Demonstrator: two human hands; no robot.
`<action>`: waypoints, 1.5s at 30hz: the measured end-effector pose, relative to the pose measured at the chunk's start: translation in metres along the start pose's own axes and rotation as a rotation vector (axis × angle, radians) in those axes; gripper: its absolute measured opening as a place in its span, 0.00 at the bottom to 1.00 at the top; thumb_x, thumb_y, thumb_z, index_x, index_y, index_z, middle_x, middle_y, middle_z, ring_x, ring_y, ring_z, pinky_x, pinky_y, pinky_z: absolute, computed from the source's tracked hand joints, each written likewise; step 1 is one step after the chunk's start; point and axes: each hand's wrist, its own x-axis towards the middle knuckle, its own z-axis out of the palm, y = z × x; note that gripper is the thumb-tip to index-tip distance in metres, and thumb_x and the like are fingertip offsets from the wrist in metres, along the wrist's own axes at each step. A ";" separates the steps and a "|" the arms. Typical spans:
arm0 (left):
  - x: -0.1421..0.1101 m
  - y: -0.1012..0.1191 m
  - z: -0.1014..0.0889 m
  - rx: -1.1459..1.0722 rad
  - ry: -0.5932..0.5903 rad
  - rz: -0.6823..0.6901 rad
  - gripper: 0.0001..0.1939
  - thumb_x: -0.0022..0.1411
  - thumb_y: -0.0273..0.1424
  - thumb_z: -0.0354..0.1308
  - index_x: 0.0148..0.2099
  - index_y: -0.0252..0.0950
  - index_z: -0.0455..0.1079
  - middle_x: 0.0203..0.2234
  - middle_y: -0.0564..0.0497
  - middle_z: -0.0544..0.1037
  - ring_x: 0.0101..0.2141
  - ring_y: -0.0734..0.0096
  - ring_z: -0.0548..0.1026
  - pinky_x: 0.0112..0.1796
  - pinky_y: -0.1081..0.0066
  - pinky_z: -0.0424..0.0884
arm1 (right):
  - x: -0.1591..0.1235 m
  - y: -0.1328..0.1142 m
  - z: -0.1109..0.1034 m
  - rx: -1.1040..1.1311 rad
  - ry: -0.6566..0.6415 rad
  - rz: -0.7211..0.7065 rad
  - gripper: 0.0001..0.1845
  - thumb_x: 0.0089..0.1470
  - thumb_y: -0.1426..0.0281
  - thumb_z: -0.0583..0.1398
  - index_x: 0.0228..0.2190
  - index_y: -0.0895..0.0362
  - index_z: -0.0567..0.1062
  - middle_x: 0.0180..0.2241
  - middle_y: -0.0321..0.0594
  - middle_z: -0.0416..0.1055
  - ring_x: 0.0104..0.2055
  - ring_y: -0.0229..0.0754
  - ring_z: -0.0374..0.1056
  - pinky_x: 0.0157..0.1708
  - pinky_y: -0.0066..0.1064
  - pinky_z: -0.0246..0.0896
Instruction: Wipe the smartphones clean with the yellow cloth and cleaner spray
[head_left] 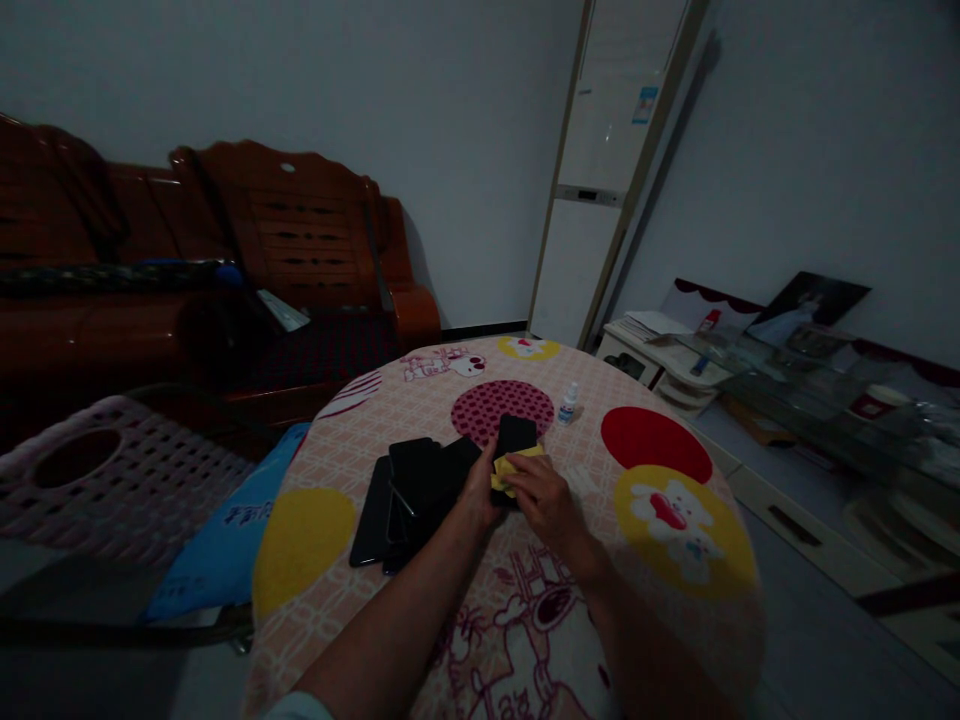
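In my left hand point(482, 487) is a black smartphone point(517, 432), gripped along its left edge above the table. My right hand point(541, 490) pinches a yellow cloth point(508, 468) and presses it against the phone's dark face. The phone's lower part is partly covered by the cloth and fingers. Just left of my left hand, several dark phones or tablets point(420, 480) lie in an overlapping pile. Beyond the phone, to the right, a small white bottle point(569, 402) with a blue label stands upright.
A patterned cloth point(315, 540) covers the round table. Left of it are a woven pink chair point(142, 470) and a blue bag point(225, 540). A wooden sofa point(300, 240) and a tall white cabinet-like unit point(585, 200) stand behind. A glass-topped stand point(795, 370) is at right.
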 end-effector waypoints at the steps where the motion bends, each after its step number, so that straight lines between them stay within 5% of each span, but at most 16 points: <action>1: 0.000 0.000 0.000 0.001 0.001 0.010 0.23 0.65 0.44 0.48 0.30 0.30 0.70 0.18 0.47 0.75 0.18 0.69 0.74 0.21 0.73 0.70 | 0.000 0.001 -0.002 -0.031 0.008 0.013 0.17 0.54 0.78 0.56 0.42 0.52 0.78 0.49 0.45 0.72 0.51 0.46 0.65 0.51 0.45 0.63; 5: 0.003 0.000 -0.001 -0.004 -0.042 0.018 0.23 0.65 0.44 0.48 0.34 0.29 0.72 0.22 0.45 0.77 0.20 0.67 0.75 0.23 0.70 0.72 | 0.000 0.007 -0.008 -0.126 0.011 0.048 0.15 0.54 0.76 0.58 0.42 0.52 0.78 0.48 0.45 0.72 0.50 0.48 0.63 0.51 0.47 0.61; 14: 0.002 0.001 -0.002 0.005 -0.032 -0.008 0.22 0.64 0.44 0.50 0.31 0.30 0.72 0.16 0.48 0.74 0.15 0.72 0.71 0.16 0.75 0.66 | -0.002 0.000 0.002 -0.035 -0.038 -0.018 0.15 0.57 0.76 0.55 0.40 0.52 0.78 0.37 0.42 0.72 0.42 0.43 0.67 0.44 0.35 0.65; 20: 0.001 -0.009 0.002 0.019 -0.055 -0.001 0.20 0.66 0.41 0.48 0.34 0.30 0.72 0.23 0.46 0.77 0.22 0.69 0.76 0.26 0.72 0.73 | 0.002 0.015 0.000 -0.119 0.071 0.038 0.16 0.57 0.76 0.53 0.40 0.52 0.79 0.35 0.43 0.70 0.40 0.45 0.65 0.43 0.38 0.63; 27: -0.001 -0.031 0.006 0.118 -0.166 -0.142 0.20 0.64 0.44 0.52 0.46 0.32 0.71 0.28 0.46 0.79 0.27 0.66 0.78 0.33 0.67 0.74 | 0.005 0.041 -0.012 -0.285 0.352 0.233 0.18 0.56 0.78 0.51 0.39 0.54 0.79 0.32 0.43 0.68 0.38 0.45 0.63 0.39 0.35 0.62; 37: 0.007 -0.018 -0.006 0.128 -0.101 0.039 0.26 0.60 0.52 0.52 0.39 0.31 0.73 0.25 0.47 0.76 0.27 0.67 0.77 0.33 0.71 0.73 | 0.003 0.004 0.012 -0.139 0.155 0.093 0.20 0.56 0.79 0.51 0.43 0.52 0.77 0.35 0.43 0.69 0.41 0.44 0.64 0.42 0.36 0.63; 45: 0.003 -0.027 -0.002 0.222 -0.229 -0.015 0.24 0.61 0.49 0.53 0.47 0.35 0.72 0.32 0.45 0.79 0.31 0.63 0.78 0.36 0.67 0.74 | 0.009 0.038 -0.003 -0.254 0.344 0.197 0.18 0.57 0.76 0.51 0.42 0.56 0.78 0.36 0.46 0.69 0.42 0.47 0.63 0.43 0.38 0.62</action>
